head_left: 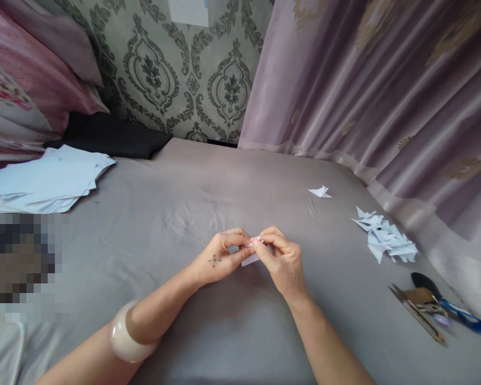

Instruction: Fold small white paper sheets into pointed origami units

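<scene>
Both of my hands meet over the middle of the grey cloth surface (224, 331). Between their fingertips is a small folded piece of white paper (250, 260), its lower flap showing below the fingers. My left hand (220, 256) pinches it from the left, with a white bangle (122, 334) on that forearm. My right hand (282, 262) pinches it from the right, thumb and index finger at its upper edge. Much of the paper is hidden by the fingers. Off to the right lies a single folded paper bird (321, 192), beside a heap of similar white folded papers (388, 238).
At the left is a stack of white paper sheets (52, 179), with a black cloth (120, 136) behind it. Scissors with blue handles (467, 318) and a slim pointed tool (419, 315) lie at the right. Pink curtains (369, 80) border the right side.
</scene>
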`<action>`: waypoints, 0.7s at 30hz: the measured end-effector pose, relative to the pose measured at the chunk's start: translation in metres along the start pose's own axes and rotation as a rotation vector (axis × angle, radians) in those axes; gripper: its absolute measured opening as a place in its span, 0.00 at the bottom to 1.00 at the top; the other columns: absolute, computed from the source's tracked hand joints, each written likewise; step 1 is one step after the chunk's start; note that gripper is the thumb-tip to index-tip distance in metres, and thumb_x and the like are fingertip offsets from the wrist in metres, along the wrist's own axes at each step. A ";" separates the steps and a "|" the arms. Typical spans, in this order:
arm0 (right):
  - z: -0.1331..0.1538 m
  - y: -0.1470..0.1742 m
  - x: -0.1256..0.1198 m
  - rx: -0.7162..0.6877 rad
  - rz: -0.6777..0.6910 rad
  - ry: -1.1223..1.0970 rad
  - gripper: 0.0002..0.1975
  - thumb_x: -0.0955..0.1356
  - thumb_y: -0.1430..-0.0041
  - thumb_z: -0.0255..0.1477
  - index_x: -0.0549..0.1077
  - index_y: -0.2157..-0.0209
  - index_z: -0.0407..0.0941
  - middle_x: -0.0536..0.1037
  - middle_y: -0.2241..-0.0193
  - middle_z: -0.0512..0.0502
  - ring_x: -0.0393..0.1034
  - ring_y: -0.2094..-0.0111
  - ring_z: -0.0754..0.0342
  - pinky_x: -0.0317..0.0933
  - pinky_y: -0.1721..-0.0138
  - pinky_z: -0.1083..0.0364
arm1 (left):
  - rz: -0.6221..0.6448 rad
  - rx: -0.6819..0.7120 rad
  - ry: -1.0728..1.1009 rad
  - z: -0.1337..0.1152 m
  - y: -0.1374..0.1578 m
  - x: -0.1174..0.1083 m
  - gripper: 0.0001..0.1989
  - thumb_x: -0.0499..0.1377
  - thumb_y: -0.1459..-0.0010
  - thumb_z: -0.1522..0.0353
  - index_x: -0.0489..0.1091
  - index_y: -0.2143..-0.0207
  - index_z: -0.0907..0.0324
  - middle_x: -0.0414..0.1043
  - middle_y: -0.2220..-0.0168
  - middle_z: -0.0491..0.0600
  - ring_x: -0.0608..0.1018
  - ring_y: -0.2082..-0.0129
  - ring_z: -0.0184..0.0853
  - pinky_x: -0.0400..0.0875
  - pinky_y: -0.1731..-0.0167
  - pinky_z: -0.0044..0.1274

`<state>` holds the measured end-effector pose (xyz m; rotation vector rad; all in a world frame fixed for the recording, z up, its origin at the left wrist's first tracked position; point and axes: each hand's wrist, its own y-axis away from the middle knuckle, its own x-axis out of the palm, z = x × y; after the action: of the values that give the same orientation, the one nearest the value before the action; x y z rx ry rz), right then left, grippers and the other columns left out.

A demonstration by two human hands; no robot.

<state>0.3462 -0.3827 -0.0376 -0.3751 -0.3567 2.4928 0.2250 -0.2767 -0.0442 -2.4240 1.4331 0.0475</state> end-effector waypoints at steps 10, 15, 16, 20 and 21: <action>-0.001 0.001 0.002 0.005 -0.045 0.022 0.05 0.69 0.43 0.29 0.74 0.73 0.47 0.71 0.73 0.50 0.67 0.70 0.56 0.62 0.66 0.55 | -0.013 -0.072 0.012 0.000 -0.002 0.000 0.11 0.60 0.41 0.62 0.78 0.68 0.60 0.74 0.69 0.50 0.75 0.67 0.33 0.68 0.64 0.24; -0.006 -0.002 -0.001 0.211 -0.011 -0.180 0.11 0.67 0.40 0.36 0.76 0.72 0.47 0.71 0.73 0.50 0.67 0.68 0.56 0.61 0.63 0.55 | -0.004 -0.257 0.164 0.001 -0.002 0.000 0.09 0.63 0.45 0.63 0.79 0.70 0.60 0.74 0.68 0.49 0.74 0.66 0.34 0.66 0.62 0.24; -0.007 -0.002 -0.002 0.263 -0.021 -0.215 0.13 0.65 0.39 0.38 0.78 0.69 0.47 0.72 0.73 0.49 0.67 0.68 0.55 0.61 0.62 0.54 | -0.019 -0.303 0.214 0.001 -0.002 0.000 0.09 0.63 0.46 0.63 0.79 0.71 0.60 0.74 0.69 0.49 0.74 0.66 0.33 0.66 0.63 0.23; -0.004 -0.004 -0.004 0.322 -0.045 -0.187 0.15 0.66 0.41 0.42 0.78 0.66 0.46 0.75 0.69 0.48 0.67 0.66 0.54 0.61 0.62 0.54 | -0.077 -0.377 0.342 0.000 -0.002 -0.001 0.09 0.64 0.47 0.64 0.79 0.72 0.60 0.73 0.70 0.48 0.73 0.67 0.32 0.66 0.64 0.23; -0.003 -0.004 -0.004 0.314 -0.031 -0.167 0.13 0.68 0.42 0.41 0.78 0.68 0.46 0.75 0.69 0.48 0.68 0.66 0.54 0.61 0.62 0.55 | -0.083 -0.375 0.348 0.001 -0.002 -0.001 0.09 0.64 0.47 0.64 0.79 0.72 0.60 0.73 0.69 0.48 0.73 0.67 0.32 0.66 0.64 0.23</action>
<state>0.3526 -0.3815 -0.0383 -0.0339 -0.0328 2.5023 0.2265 -0.2752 -0.0442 -2.9100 1.5810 -0.1452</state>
